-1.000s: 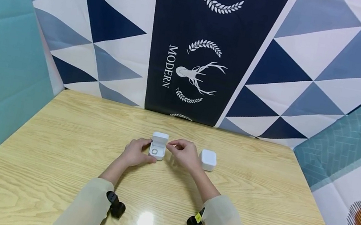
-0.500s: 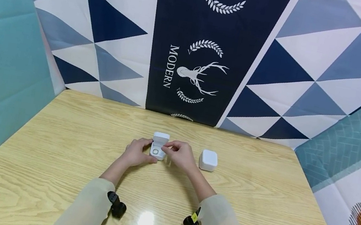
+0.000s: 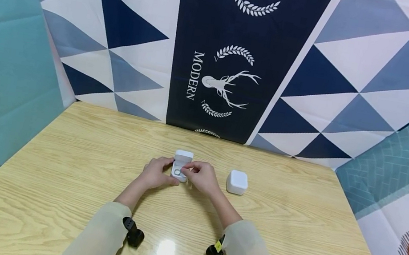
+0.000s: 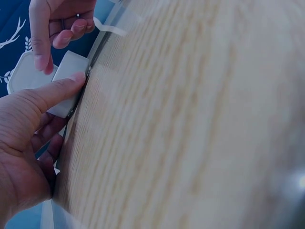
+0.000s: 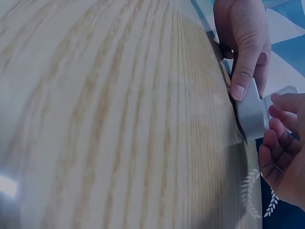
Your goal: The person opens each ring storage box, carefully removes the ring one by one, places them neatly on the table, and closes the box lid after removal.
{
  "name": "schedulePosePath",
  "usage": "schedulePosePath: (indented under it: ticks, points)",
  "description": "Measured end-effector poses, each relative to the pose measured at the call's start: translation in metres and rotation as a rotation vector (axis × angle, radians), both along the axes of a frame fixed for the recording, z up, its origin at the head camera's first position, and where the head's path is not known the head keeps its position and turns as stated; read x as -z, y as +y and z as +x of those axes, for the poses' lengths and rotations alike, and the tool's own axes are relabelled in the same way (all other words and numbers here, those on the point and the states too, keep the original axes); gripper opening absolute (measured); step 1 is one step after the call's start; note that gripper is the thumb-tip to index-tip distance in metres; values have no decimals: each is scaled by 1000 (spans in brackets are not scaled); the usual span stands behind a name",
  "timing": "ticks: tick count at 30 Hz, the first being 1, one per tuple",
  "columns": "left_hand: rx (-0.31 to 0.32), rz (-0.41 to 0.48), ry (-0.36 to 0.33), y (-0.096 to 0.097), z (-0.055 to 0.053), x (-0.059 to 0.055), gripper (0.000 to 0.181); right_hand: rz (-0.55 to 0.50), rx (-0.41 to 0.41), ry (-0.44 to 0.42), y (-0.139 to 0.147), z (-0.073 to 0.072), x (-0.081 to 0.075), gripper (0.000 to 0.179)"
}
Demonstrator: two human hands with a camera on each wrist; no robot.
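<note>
In the head view, the left hand (image 3: 155,172) grips an open white box (image 3: 184,155) on the wooden table (image 3: 74,155), and a ring (image 3: 177,172) sits inside the box's lower half, beside the right hand (image 3: 205,177), whose thumb and forefinger nearly meet there, though whether they hold the ring cannot be told; a closed white box (image 3: 237,182) stands to the right, apart. In the left wrist view, the left thumb presses the box's front, while the right fingers reach down by the raised lid. In the right wrist view, the right hand's other fingers curl loosely.
</note>
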State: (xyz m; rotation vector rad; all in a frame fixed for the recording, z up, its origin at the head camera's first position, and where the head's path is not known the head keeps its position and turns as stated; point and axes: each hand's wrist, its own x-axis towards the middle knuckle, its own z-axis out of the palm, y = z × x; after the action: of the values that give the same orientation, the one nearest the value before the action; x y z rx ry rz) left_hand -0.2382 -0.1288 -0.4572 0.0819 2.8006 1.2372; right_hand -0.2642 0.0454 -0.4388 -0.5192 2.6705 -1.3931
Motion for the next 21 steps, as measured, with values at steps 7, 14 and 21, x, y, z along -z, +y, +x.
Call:
schedulePosePath:
  ticks: [7,14,21]
  points:
    - [1,-2,-1,0,-1,0,77,20,3,21,-4,0,1,11]
    - [6,-2,-5,0,-2,-1,77,39,14,17,-5,-1,3,10]
    - [8,1,-12,0,0,-1,77,54,9,13,-8,-2,4,12]
